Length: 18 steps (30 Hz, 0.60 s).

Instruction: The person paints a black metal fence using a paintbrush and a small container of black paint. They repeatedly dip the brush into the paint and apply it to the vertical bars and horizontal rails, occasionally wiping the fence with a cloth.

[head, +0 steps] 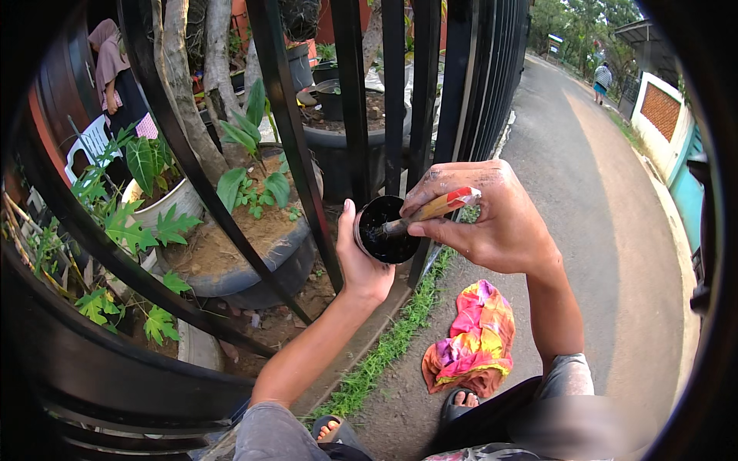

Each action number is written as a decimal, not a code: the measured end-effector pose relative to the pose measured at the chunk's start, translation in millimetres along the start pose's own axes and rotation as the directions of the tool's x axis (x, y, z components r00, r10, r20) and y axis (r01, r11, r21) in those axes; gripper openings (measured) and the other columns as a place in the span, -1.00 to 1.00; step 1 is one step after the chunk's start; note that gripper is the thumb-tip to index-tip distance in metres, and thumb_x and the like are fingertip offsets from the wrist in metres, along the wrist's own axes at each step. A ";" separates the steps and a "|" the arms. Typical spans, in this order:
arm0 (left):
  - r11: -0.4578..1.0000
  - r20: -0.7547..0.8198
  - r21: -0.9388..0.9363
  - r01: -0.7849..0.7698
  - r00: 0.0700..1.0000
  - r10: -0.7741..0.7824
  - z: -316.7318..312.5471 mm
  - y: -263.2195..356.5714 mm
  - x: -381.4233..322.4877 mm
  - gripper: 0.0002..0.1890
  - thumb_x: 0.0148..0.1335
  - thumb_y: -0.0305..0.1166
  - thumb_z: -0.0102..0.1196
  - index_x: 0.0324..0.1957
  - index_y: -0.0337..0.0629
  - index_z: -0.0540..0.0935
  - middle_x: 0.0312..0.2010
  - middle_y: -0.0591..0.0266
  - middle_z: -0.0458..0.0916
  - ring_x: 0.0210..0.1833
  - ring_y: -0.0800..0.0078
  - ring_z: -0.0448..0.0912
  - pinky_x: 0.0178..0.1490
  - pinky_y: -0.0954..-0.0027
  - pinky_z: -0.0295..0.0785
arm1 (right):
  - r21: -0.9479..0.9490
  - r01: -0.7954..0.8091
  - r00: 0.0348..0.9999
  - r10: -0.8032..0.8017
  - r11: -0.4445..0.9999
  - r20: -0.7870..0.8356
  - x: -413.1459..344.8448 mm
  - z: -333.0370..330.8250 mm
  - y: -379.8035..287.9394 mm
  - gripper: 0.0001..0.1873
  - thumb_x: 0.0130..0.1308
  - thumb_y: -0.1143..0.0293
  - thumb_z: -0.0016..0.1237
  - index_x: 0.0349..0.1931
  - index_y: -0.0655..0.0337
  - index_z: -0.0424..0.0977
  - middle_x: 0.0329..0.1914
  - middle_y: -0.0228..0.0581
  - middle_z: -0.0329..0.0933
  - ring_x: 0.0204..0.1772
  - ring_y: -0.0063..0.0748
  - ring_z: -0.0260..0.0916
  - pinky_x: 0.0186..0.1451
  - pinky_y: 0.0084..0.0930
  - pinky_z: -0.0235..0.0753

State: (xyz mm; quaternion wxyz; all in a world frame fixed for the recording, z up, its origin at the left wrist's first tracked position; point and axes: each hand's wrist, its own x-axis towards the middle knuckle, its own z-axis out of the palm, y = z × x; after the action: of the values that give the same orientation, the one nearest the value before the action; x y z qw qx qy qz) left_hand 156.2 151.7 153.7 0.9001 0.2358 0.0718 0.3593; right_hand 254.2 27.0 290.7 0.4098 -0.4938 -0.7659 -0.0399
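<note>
My left hand (358,253) holds a small round can of black paint (387,230) in front of the black metal fence (291,127). Wooden-handled, with a red and white end, a paintbrush (441,206) is pinched between the thumb and fingers of my right hand (484,216). Its bristle end dips into the can's mouth, where the tips are hidden by dark paint. Dark smudges mark my right hand's fingers and knuckles.
A bright multicoloured cloth (475,346) lies on the pavement near my feet. Grass (375,369) edges the fence base. Behind the bars stand large planters (248,282) and a person (115,80) by a white plastic chair (92,150). Another person (602,80) is far up the road (576,190).
</note>
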 end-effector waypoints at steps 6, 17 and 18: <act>0.998 0.079 -0.007 0.056 0.995 -0.055 -6.0 3.9 0.0 -0.41 0.40 0.20 -0.27 -0.18 -0.15 0.57 -0.43 0.17 0.61 -0.51 0.25 0.57 -0.54 0.39 0.44 | 0.157 -0.115 0.992 0.120 0.981 -0.023 -0.3 -0.9 4.9 -0.85 0.02 0.64 0.23 -0.36 0.43 0.60 -0.30 -0.12 0.64 -0.25 -0.28 0.63 -0.15 -0.44 0.63; 0.998 0.105 -0.006 0.070 0.992 -0.069 -2.7 3.5 -3.9 -0.39 0.38 0.21 -0.29 -0.17 -0.15 0.56 -0.33 0.13 0.59 -0.49 0.25 0.52 -0.59 0.43 0.33 | 0.053 -0.112 0.988 0.117 0.992 -0.097 -4.3 -3.8 -3.9 -0.77 0.06 0.56 0.29 -0.31 0.37 0.50 -0.42 -0.15 0.61 -0.35 -0.36 0.64 -0.27 -0.50 0.57; 0.997 0.100 -0.008 0.073 0.992 -0.072 -1.9 4.1 -4.8 -0.39 0.37 0.21 -0.30 -0.17 -0.15 0.56 -0.34 0.14 0.59 -0.49 0.26 0.52 -0.59 0.43 0.33 | 0.021 -0.098 0.990 0.100 0.995 -0.100 -4.3 -3.7 -4.8 -0.75 0.06 0.55 0.30 -0.32 0.36 0.49 -0.42 -0.15 0.60 -0.35 -0.31 0.64 -0.28 -0.49 0.57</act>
State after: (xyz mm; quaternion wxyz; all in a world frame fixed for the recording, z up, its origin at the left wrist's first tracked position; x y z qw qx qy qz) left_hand 149.6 151.8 153.8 0.9164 0.2454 0.0335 0.3146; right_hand 253.4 19.7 291.8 0.4536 -0.5251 -0.7191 -0.0382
